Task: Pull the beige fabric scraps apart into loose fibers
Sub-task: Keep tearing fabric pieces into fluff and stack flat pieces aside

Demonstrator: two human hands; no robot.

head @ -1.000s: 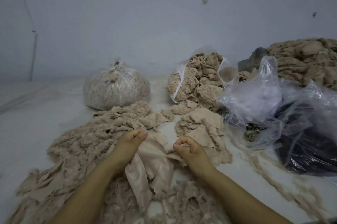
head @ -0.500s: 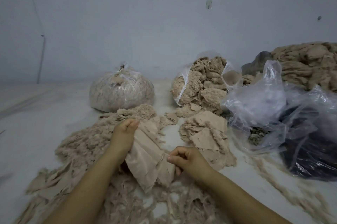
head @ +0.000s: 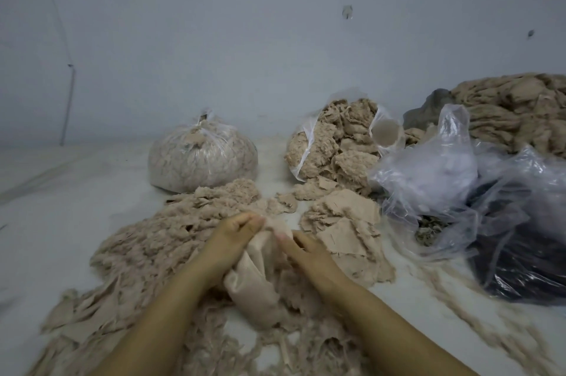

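Note:
A folded beige fabric scrap [head: 252,287] hangs between my hands in the middle of the view. My left hand [head: 231,241] pinches its upper edge at the left. Close beside it, my right hand [head: 306,253] pinches the same edge, fingertips nearly touching the left ones. To the left spreads a wide heap of pulled beige fibers [head: 159,241]. A small stack of flat beige scraps [head: 343,231] lies just right of my right hand. Shredded strands [head: 275,345] lie under my forearms.
A tied clear bag of fibers [head: 202,158] and an open clear bag of beige clumps [head: 333,146] stand by the wall. At right, crumpled clear plastic [head: 428,179] covers a dark bag [head: 526,256]; behind it rises a pile of beige fabric [head: 514,112]. White floor [head: 61,207] lies left.
My right hand has moved up and left to meet my left hand at the scrap's top edge. The spread scrap has bunched into a narrower fold.

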